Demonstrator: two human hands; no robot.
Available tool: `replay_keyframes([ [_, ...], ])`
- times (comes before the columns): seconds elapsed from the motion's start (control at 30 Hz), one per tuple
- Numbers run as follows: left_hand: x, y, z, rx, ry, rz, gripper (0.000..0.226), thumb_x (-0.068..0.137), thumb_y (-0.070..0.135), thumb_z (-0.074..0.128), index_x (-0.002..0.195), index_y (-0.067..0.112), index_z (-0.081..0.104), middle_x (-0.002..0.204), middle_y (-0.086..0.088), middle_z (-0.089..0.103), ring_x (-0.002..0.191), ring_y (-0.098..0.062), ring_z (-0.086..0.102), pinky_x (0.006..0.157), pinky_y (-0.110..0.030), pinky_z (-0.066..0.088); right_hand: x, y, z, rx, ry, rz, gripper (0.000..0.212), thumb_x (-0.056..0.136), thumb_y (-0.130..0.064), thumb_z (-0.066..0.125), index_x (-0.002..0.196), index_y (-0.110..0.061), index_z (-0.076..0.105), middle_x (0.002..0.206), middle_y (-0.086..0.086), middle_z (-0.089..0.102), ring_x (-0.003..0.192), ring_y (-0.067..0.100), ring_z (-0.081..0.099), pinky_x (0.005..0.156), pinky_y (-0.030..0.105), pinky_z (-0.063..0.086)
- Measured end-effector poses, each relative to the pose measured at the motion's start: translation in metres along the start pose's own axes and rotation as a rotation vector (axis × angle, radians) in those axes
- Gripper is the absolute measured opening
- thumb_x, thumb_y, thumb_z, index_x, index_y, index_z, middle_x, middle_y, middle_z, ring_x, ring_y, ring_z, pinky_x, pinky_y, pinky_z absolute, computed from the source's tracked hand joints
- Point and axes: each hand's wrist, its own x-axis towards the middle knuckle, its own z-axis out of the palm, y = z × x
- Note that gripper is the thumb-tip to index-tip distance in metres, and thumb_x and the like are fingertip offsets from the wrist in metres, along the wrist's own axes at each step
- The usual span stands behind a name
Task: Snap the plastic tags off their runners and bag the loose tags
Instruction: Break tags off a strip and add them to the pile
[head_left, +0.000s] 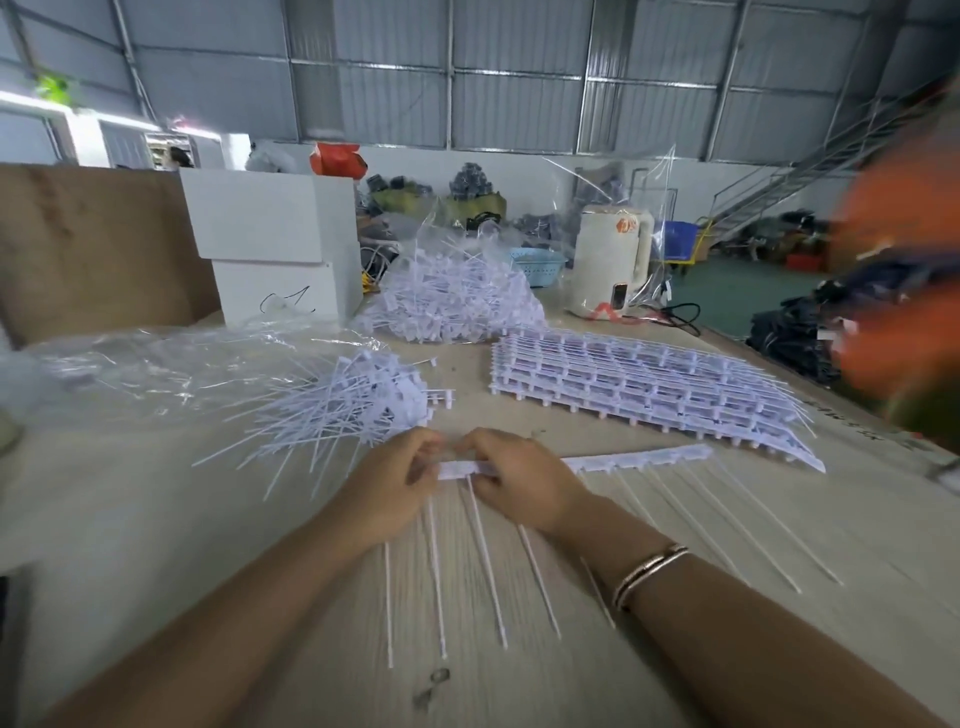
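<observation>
Leftmost, a crumpled clear plastic bag lay flat on the pale wood-grain table, glossy and wrinkled, with a heap of loose tags spilling from its mouth: thin white plastic stalks with small flat heads, crossing at all angles. Beyond it, far left, stood a brown board and two smooth white boxes, stacked. Near the middle, the left hand curled its fingers round the left end of a runner strip, a narrow white plastic bar whose long slender tags pointed towards the near edge like comb teeth. Just beside it, the right hand pinched the same strip, its fingers bent over the bar; a metal bracelet circled that wrist. Farther back in the middle sat a second, taller mound of tags in clear film. To the right lay a flat stack of unbroken runner sheets, a ribbed white lattice. Behind it stood a rounded cream kettle and a pale blue perforated basket. Far right, a blurred orange shape filled the edge.
</observation>
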Motion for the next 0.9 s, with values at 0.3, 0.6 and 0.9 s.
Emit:
replay_keyframes([
  [0.3, -0.007, -0.01, -0.018, -0.024, 0.048, -0.139, 0.014, 0.09, 0.027, 0.059, 0.077, 0.029, 0.062, 0.072, 0.004, 0.06, 0.069, -0.012, 0.054, 0.061, -0.017, 0.036, -0.011, 0.011, -0.008, 0.313, 0.114, 0.008, 0.043, 0.081, -0.02, 0.039, 0.118, -0.018, 0.062, 0.098, -0.004, 0.052, 0.091, 0.012, 0.052, 0.085, 0.033, 0.042],
  [0.6, -0.004, -0.003, -0.012, -0.139, 0.046, -0.138, 0.013, 0.092, 0.024, 0.056, 0.101, 0.024, 0.065, 0.088, 0.008, 0.066, 0.083, -0.004, 0.06, 0.068, -0.008, 0.039, 0.003, -0.005, 0.006, -0.029, 0.209, -0.077, 0.031, 0.09, -0.029, 0.057, 0.121, -0.026, 0.06, 0.109, -0.001, 0.064, 0.098, 0.018, 0.06, 0.084, 0.033, 0.043],
  [0.9, -0.011, -0.002, -0.014, -0.347, -0.032, -0.17, 0.006, 0.085, 0.008, 0.065, 0.083, 0.014, 0.064, 0.065, 0.006, 0.065, 0.061, -0.003, 0.057, 0.064, -0.015, 0.043, -0.005, 0.003, 0.005, 0.087, 0.148, -0.016, 0.025, 0.094, -0.034, 0.051, 0.09, -0.02, 0.071, 0.082, -0.014, 0.06, 0.081, 0.014, 0.06, 0.081, 0.035, 0.044],
])
